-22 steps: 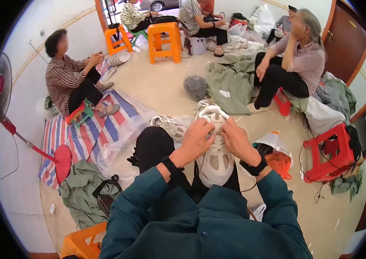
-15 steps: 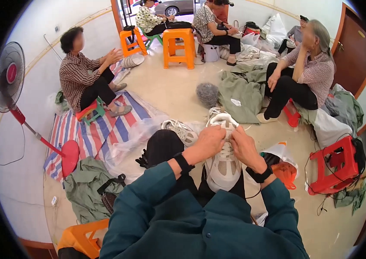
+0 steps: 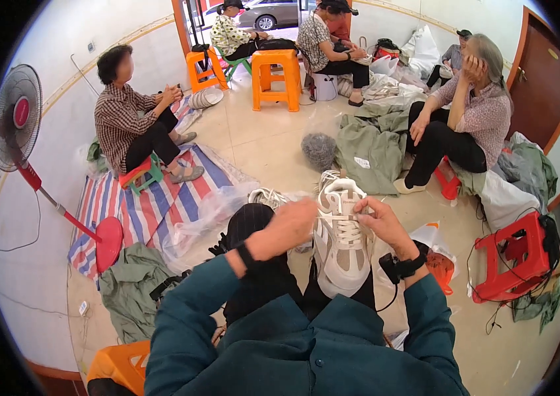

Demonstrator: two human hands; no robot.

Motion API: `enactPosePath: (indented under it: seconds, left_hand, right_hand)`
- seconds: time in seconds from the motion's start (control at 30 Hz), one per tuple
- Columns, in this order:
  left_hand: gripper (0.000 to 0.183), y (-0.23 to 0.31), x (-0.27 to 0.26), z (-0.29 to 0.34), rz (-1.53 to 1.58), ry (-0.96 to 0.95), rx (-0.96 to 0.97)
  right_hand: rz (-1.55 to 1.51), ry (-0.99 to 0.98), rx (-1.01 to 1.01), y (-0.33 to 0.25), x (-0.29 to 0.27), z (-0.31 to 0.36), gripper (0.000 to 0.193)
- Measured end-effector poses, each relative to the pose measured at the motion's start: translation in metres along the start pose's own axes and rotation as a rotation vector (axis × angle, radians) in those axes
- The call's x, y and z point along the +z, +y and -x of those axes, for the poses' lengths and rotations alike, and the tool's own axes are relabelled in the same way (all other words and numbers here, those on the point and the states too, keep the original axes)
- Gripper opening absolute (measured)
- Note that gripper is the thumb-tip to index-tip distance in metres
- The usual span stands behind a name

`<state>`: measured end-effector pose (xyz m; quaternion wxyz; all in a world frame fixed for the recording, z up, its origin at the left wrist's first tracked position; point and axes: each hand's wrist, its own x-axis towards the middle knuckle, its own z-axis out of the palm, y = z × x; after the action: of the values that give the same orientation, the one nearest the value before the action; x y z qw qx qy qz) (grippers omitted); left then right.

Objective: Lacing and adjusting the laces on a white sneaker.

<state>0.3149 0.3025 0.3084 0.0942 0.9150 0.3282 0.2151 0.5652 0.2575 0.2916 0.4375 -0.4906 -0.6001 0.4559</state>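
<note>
The beige-and-white mesh sneaker (image 3: 341,269) rests on my lap, toe near me. My right hand (image 3: 386,224) seems to pinch its flat white lace (image 3: 347,231); my left hand (image 3: 293,224) is blurred, its grip I cannot tell. Uneven pulling could tilt the shoe.

A pale shoe (image 3: 341,256) stands between a worker's left hand (image 3: 294,228) and right hand (image 3: 382,221), barring the low way across; the space over its toe lies open between the forearms. A second shoe (image 3: 268,197) obstructs the left hand's far side. Farther off, floor (image 3: 263,146) offers passage between a striped sheet (image 3: 161,210) and a gray fuzzy bundle (image 3: 318,151).
</note>
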Motion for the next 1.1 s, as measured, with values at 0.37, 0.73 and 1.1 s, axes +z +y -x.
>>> enactPosePath:
  seconds: [0.37,0.73,1.1]
  left_hand:
    - [0.009,-0.101,-0.080,0.199,-0.090,0.250,-0.400]
    - [0.007,-0.159,-0.094,0.341,-0.124,0.321,-0.822]
    - [0.009,-0.192,-0.104,0.378,-0.419,0.349,-0.714]
  right_hand:
    - [-0.315,-0.076,0.074,-0.008,-0.019,-0.009,0.018]
    - [-0.485,0.027,0.047,0.002,-0.011,0.002,0.013]
    - [0.035,0.455,-0.238,0.014,0.023,0.021,0.009]
